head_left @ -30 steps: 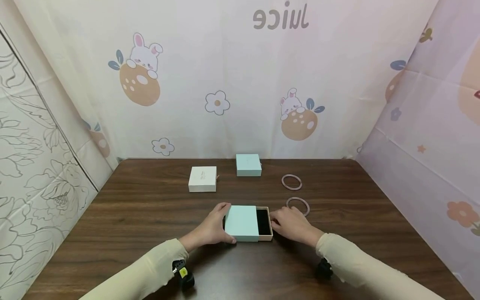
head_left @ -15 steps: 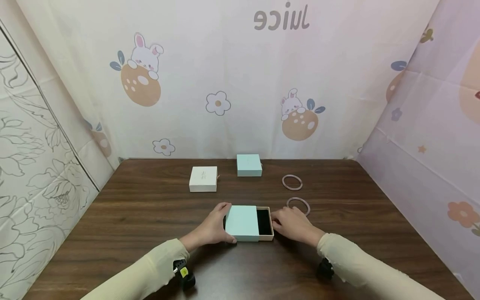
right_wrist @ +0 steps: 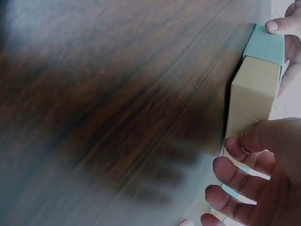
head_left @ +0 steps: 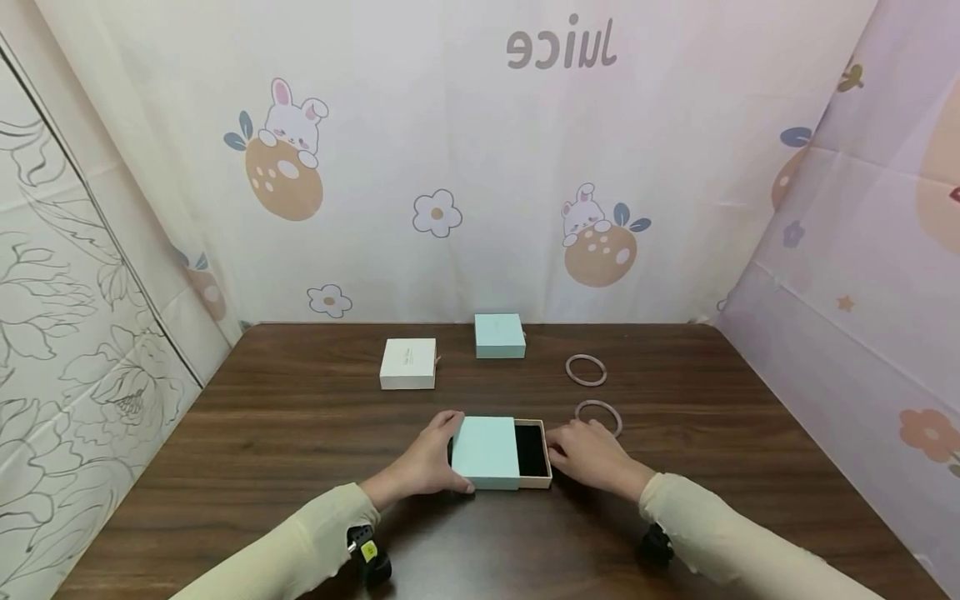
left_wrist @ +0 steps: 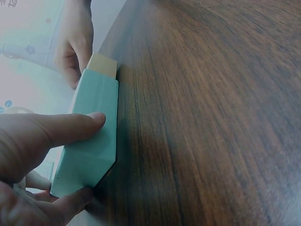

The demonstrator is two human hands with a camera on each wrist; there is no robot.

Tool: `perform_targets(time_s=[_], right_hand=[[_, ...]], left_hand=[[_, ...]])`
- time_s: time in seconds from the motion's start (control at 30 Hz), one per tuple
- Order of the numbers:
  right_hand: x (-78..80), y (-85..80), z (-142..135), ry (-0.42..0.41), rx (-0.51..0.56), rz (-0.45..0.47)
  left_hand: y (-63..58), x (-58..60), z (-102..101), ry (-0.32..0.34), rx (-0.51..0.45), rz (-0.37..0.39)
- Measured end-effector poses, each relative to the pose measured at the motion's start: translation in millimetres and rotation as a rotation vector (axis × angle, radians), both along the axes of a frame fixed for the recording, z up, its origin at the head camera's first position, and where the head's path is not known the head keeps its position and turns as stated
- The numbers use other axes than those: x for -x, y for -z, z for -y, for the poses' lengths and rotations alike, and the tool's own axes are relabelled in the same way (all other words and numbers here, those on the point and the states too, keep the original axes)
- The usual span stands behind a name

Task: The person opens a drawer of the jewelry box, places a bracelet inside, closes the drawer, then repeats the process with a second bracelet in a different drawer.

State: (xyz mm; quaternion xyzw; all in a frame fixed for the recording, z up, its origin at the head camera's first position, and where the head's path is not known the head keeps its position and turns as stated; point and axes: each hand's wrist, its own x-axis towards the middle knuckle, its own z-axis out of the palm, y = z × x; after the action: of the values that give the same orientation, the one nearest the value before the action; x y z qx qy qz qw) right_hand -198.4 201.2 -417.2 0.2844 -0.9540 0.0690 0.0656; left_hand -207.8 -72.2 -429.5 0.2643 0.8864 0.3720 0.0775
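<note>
Sleeve (head_left: 485, 450): left fingers (head_left: 447, 419) grip | drawer tab (right_wrist: 242, 135): right fingers (right_wrist: 258, 162) pinch | rear table edge (head_left: 637, 327): distant

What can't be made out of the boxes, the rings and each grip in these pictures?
- Head view: the left part of the drawer, hidden by the teal cover.
- Head view: part of the nearer ring, hidden by the right grip.
- Head view: lettering on the white box, too small to read.
- Left wrist view: part of the left grip, cut off by the left edge.
</note>
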Motion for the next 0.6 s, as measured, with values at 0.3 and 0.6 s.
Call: perform_targets(time_s=[0.3,0.6], right_hand=[[-0.7,-1.4,-2.0,0.0,0.0,-0.007],[-1.6,-2.5,-2.1,-0.003,-0.018,-0.021]], left_hand=[[-0.7,0.2,-0.5,0.002,-0.005,0.004],[-0.6,-0.4,-0.8,-0.009,-0.007,0.009]])
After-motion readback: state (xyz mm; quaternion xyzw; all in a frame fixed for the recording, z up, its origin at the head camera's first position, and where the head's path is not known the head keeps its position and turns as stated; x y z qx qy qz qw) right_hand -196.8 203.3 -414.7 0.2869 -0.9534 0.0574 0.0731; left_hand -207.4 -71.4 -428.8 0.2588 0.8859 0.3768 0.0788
